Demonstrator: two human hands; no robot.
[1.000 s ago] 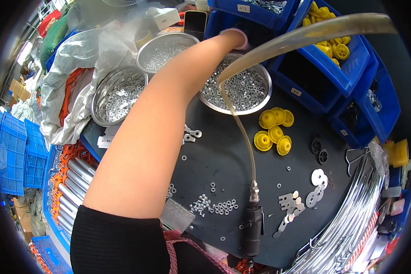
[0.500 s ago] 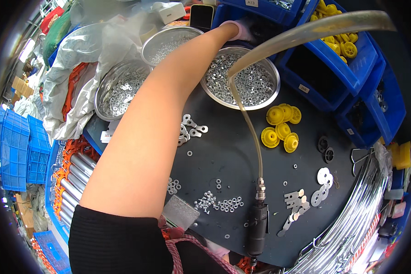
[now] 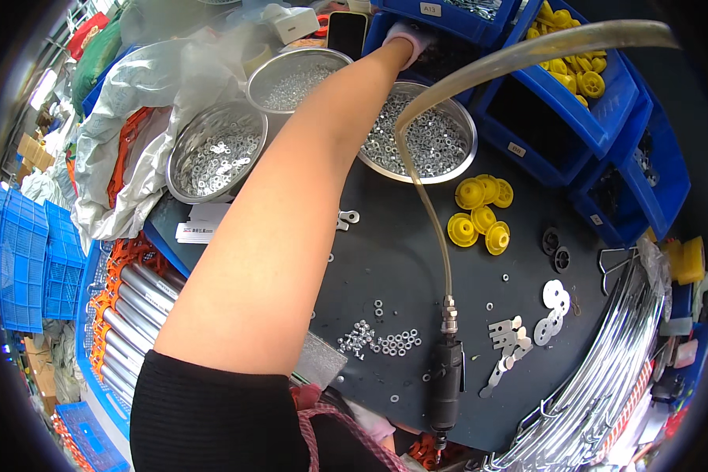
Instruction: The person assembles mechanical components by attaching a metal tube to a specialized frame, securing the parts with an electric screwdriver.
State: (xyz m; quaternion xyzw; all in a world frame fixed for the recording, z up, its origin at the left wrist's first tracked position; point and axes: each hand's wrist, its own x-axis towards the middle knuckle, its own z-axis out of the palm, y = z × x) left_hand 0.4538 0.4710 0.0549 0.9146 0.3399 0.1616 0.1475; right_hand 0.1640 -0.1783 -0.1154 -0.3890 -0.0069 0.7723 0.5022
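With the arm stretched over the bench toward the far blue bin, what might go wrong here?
The left hand reaches into the blue bin, and the forearm passes right over the steel bowl of nuts; dragging back could tip or scatter it. The clear hose hangs beside the arm and might snag, tugging the black air tool.

I had my left arm stretched far forward, bare to the black sleeve, its gloved left hand angled down.
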